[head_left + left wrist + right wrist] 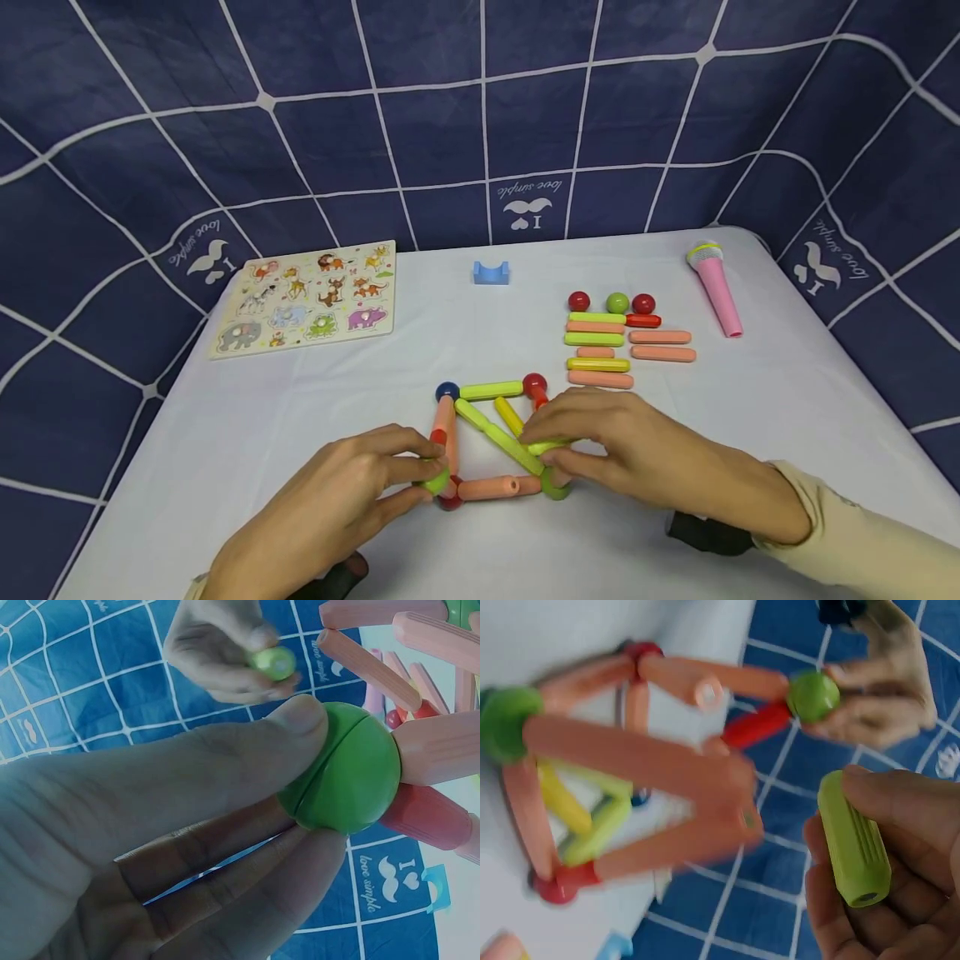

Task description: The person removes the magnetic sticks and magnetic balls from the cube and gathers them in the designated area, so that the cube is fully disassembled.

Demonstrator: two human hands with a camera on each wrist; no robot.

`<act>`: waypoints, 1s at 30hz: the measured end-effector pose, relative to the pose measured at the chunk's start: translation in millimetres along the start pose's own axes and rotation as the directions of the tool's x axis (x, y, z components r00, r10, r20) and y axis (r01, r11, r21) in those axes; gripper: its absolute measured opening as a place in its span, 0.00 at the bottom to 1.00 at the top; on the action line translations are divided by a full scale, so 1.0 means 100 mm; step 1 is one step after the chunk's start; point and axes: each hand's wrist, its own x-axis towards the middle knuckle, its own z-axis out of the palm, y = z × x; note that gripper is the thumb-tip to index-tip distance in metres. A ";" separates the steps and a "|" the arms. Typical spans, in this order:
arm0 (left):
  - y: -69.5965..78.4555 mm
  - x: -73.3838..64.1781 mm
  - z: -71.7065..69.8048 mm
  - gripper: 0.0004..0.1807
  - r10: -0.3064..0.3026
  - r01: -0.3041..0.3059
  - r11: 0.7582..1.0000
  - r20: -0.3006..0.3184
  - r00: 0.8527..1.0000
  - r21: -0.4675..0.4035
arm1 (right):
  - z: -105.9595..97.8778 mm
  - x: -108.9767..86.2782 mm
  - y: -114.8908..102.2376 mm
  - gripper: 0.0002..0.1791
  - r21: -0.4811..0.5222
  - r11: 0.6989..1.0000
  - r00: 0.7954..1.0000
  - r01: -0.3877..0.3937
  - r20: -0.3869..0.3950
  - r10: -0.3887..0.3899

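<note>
My left hand (341, 483) pinches a green ball (352, 772) between thumb and fingers. A pink rod (442, 746) and a red rod (427, 817) stick out of that ball. My right hand (607, 442) holds a short lime-green ridged rod (855, 847), with a dark spot on its end. Between the hands stands a frame of rods and balls. A blue ball (447, 391) and a red ball (535, 383) mark its far corners; another green ball (555, 485) is at its near right, partly behind my right fingers. Lime rods (502, 442) and a yellow rod (510, 415) lie inside it.
Loose rods (595, 339) lie in rows at the right, with red and green balls (617, 302) behind them. A pink toy microphone (718, 287) is at the far right, a blue cradle-shaped block (491, 273) at the back, and an animal puzzle board (307, 300) at the left.
</note>
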 end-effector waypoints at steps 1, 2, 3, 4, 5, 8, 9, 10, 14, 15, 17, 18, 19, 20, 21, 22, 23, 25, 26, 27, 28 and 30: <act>0.00 0.00 0.00 0.16 -0.003 0.003 1.000 0.001 1.000 0.000 | -0.03 -0.02 0.03 0.19 -0.007 1.000 0.999 0.016 -0.041 -0.017; -0.01 -0.01 0.00 0.16 -0.011 0.011 1.000 0.008 1.000 0.000 | -0.07 -0.04 0.06 0.20 -0.022 0.999 0.996 0.032 -0.084 -0.034; -0.01 -0.01 0.00 0.16 -0.016 0.016 1.000 0.011 1.000 0.000 | -0.10 -0.07 0.11 0.20 -0.043 0.998 0.992 0.038 -0.120 -0.043; -0.01 -0.01 0.01 0.16 -0.020 0.020 1.000 0.016 1.000 -0.003 | -0.13 -0.09 0.16 0.19 -0.065 0.997 0.988 0.034 -0.150 -0.043; -0.01 -0.02 0.01 0.17 -0.026 0.026 1.000 0.023 0.999 -0.004 | -0.16 -0.12 0.22 0.20 -0.083 0.996 0.985 0.022 -0.170 -0.035; -0.02 -0.03 0.01 0.17 -0.033 0.033 0.999 0.033 0.999 -0.010 | -0.22 -0.19 0.42 0.20 -0.138 0.987 0.979 -0.082 -0.195 0.054; -0.03 -0.03 0.00 0.17 -0.034 0.035 0.999 0.033 0.999 -0.014 | -0.23 -0.22 0.49 0.20 -0.159 0.980 0.976 -0.121 -0.197 0.089; -0.03 -0.03 0.00 0.16 -0.038 0.039 0.999 0.038 0.999 -0.019 | -0.24 -0.24 0.56 0.21 -0.181 0.970 0.972 -0.161 -0.199 0.124; -0.02 -0.02 -0.01 0.16 -0.044 0.044 0.999 0.036 0.998 -0.022 | -0.27 -0.36 0.83 0.20 -0.251 0.927 0.949 -0.279 -0.223 0.225; -0.02 -0.02 -0.01 0.16 -0.040 0.041 0.999 0.031 0.999 -0.023 | -0.27 -0.39 0.90 0.21 -0.258 0.918 0.943 -0.300 -0.227 0.244; -0.02 -0.02 0.00 0.16 -0.030 0.031 0.999 0.022 0.999 -0.022 | -0.27 -0.44 1.03 0.20 -0.260 0.904 0.930 -0.340 -0.233 0.283; -0.02 -0.02 0.00 0.16 -0.015 0.015 1.000 0.010 1.000 -0.018 | -0.27 -0.47 1.09 0.20 -0.260 0.896 0.924 -0.359 -0.233 0.303; -0.02 -0.02 0.00 0.16 0.000 0.000 1.000 -0.001 1.000 -0.015 | -0.26 -0.50 1.14 0.19 -0.260 0.889 0.918 -0.377 -0.232 0.321; -0.02 -0.02 0.00 0.15 0.010 -0.010 1.000 -0.012 1.000 -0.009 | -0.25 -0.52 1.20 0.19 -0.257 0.882 0.911 -0.396 -0.230 0.342; -0.02 -0.02 0.01 0.15 0.021 -0.021 1.000 -0.022 1.000 -0.007 | -0.24 -0.54 1.24 0.18 -0.254 0.874 0.904 -0.414 -0.229 0.361; -0.02 -0.03 0.01 0.15 0.026 -0.026 1.000 -0.028 0.999 -0.004 | -0.22 -0.56 1.29 0.17 -0.251 0.868 0.898 -0.428 -0.230 0.376; -0.02 -0.03 0.01 0.15 0.034 -0.034 0.999 -0.036 0.999 -0.001 | -0.21 -0.58 1.33 0.17 -0.249 0.862 0.892 -0.441 -0.229 0.390; -0.01 -0.02 0.01 0.15 0.039 -0.039 0.999 -0.041 0.998 0.000 | -0.18 -0.61 1.40 0.17 -0.243 0.854 0.883 -0.460 -0.228 0.410; -0.01 -0.02 0.01 0.15 0.039 -0.039 0.999 -0.041 0.998 -0.002 | -0.17 -0.62 1.43 0.17 -0.243 0.850 0.880 -0.467 -0.227 0.418; -0.01 -0.02 0.01 0.15 0.038 -0.038 0.999 -0.042 0.998 -0.005 | -0.16 -0.63 1.46 0.18 -0.245 0.848 0.878 -0.471 -0.227 0.422; -0.01 -0.02 0.01 0.15 0.035 -0.036 0.999 -0.039 0.999 -0.006 | -0.15 -0.63 1.48 0.18 -0.250 0.845 0.877 -0.473 -0.227 0.424; -0.01 -0.02 0.01 0.15 0.039 -0.039 0.999 -0.041 0.998 -0.005 | -0.14 -0.63 1.52 0.18 -0.261 0.842 0.878 -0.472 -0.227 0.422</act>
